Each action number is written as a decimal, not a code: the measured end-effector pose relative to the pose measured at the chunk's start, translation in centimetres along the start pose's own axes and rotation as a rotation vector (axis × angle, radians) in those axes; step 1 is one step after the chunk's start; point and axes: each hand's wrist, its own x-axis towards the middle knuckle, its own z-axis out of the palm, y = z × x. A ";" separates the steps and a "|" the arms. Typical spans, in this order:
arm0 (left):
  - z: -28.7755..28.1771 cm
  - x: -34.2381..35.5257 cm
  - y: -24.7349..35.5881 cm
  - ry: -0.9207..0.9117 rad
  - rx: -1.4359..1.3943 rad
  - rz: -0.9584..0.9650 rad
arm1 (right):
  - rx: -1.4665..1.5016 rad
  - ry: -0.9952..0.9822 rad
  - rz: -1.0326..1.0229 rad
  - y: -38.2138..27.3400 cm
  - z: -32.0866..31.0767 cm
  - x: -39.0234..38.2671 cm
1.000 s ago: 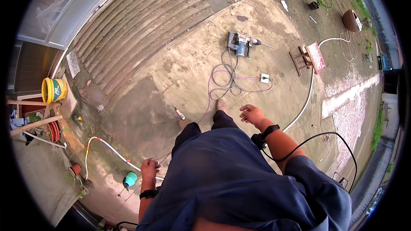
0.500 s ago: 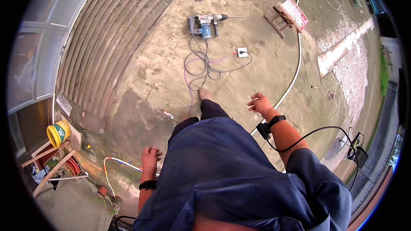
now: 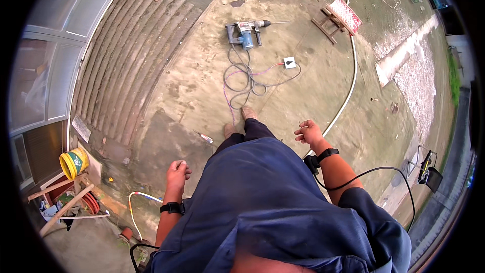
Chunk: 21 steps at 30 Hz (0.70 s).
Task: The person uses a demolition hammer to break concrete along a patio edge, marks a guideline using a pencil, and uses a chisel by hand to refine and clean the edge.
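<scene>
My left hand (image 3: 178, 174) hangs beside my dark blue shirt over the concrete, fingers loosely curled and apart, holding nothing. My right hand (image 3: 308, 134) is held out right of my legs, fingers curled round something thin, too small to make out. Ahead of my shoes lies a blue and silver hammer drill (image 3: 246, 37) with a long bit. Its grey cord (image 3: 248, 68) lies in loops with a purple wire, near a white socket block (image 3: 289, 62). A small pale tube-like item (image 3: 206, 138) lies between my left hand and my shoes.
Ridged steps (image 3: 116, 65) and a glazed door (image 3: 63, 81) are at left, above a yellow bucket (image 3: 77, 162), planks and red hose. A small red-white stool (image 3: 345, 14) lies tipped at upper right. A white hose (image 3: 352, 71) crosses the ground at right, near gravel (image 3: 414, 86).
The view has swung, so the drill and cords appear higher and further left. My left hand sits higher in the picture; my right hand is slightly further right. Both stay in similar poses.
</scene>
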 end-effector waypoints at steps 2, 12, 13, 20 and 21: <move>-1.2 0.3 -1.4 0.006 -0.025 0.001 | 0.019 0.007 0.013 0.3 0.4 -0.7; -2.8 -0.3 -6.5 0.059 -0.084 -0.020 | -0.140 -0.072 -0.084 -1.2 2.6 -2.0; -2.4 -0.5 -6.5 0.066 -0.098 -0.014 | -0.136 -0.078 -0.073 -1.5 2.5 -1.5; 2.2 -2.6 -7.6 0.142 -0.161 -0.055 | -0.259 -0.196 -0.171 -3.3 -0.5 1.9; 3.2 -3.3 -7.7 0.142 -0.159 -0.062 | -0.271 -0.215 -0.177 -3.9 -1.1 2.0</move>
